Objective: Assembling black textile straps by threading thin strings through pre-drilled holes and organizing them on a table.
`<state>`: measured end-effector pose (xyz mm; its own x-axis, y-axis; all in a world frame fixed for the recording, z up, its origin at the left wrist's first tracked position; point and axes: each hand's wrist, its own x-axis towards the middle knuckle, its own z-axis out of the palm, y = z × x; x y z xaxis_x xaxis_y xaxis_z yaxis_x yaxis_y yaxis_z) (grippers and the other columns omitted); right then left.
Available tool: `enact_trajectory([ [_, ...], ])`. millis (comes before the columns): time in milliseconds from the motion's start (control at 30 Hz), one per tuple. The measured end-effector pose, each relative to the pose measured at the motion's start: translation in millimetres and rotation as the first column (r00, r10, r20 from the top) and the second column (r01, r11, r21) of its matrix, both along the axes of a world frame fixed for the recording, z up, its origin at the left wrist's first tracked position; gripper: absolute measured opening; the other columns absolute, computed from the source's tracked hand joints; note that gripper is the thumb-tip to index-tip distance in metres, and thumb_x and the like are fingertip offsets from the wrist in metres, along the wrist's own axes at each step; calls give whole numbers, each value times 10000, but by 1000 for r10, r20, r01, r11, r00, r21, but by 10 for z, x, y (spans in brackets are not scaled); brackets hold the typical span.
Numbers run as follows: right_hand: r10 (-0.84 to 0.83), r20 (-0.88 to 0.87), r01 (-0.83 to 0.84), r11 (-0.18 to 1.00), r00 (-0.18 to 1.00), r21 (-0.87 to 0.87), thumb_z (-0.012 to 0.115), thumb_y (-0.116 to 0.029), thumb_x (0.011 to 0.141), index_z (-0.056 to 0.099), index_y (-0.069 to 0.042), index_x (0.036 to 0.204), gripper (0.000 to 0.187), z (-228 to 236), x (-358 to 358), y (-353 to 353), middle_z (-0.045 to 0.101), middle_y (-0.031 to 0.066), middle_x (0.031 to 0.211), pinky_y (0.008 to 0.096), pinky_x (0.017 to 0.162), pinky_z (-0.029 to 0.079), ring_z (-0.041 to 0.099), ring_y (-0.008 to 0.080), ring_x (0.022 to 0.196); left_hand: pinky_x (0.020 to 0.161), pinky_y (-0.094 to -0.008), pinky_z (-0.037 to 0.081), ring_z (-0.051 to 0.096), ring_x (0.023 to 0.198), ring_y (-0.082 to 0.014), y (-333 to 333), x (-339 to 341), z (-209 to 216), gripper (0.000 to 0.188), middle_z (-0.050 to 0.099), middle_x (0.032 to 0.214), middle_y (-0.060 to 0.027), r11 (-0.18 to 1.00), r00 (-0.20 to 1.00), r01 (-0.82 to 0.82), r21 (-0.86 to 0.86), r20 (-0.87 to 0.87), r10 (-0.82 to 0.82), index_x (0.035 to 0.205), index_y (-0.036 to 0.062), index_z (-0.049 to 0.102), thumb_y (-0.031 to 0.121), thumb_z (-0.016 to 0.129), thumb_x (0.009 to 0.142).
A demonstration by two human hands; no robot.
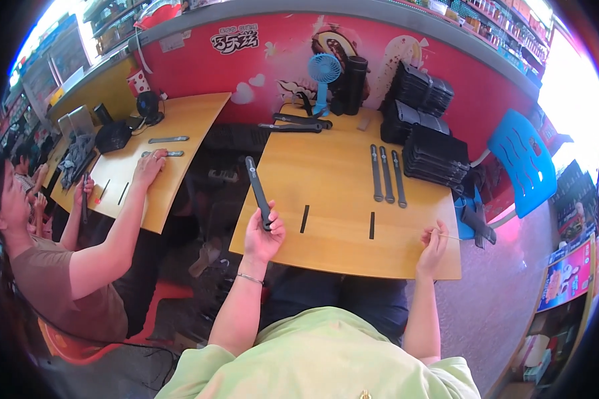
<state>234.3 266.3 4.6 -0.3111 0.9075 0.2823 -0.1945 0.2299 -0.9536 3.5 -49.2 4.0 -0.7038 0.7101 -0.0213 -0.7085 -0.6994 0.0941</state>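
My left hand is closed around the lower end of a dark grey strap, which stands up and leans slightly left over the table's left edge. At the table's right edge my right hand is closed in a pinch on a thin pale stick that points right. Between my hands, two short black strips lie apart on the wooden table. Three more grey straps rest side by side beyond my right hand. Further straps lie at the table's far left.
Stacks of folded black goods fill the far right corner. A blue fan and a black cylinder stand at the back. To the right is a blue chair. On the left, a co-worker handles straps at another table.
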Motion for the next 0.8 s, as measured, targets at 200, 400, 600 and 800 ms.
enact_trajectory([
  [200,50,88,-49,999,995,-14,377,-152,984,443,-62,1262,300,148,-4,-86,540,21,857,198,660,439,499,65,710,561,-245,419,464,638,-146,1,-3,1,301,482,785,-39,1000,1000,19,20,-7,-19,1151,18,479,245,418,962],
  [400,-19,68,12,995,998,97,361,-144,988,433,-39,1263,303,117,-91,-127,552,30,844,202,630,440,501,77,674,580,-241,434,492,680,-154,-1,-26,-36,328,543,864,-55,998,999,42,41,-19,-41,1188,17,473,253,432,964],
  [600,4,199,-57,964,980,259,381,-96,971,456,-19,1248,297,118,-159,-165,529,16,783,207,578,409,471,79,618,601,-248,458,534,748,-171,-17,-69,-33,340,573,927,-59,1000,1000,3,-22,-13,-3,1205,34,475,273,435,967],
  [800,95,392,-210,942,915,263,433,-73,941,540,-11,1124,221,125,-91,-184,515,10,700,214,527,400,471,74,568,612,-253,474,561,793,-175,-30,34,-22,332,580,932,-60,995,998,-46,-92,-40,43,1220,59,469,276,424,973],
])
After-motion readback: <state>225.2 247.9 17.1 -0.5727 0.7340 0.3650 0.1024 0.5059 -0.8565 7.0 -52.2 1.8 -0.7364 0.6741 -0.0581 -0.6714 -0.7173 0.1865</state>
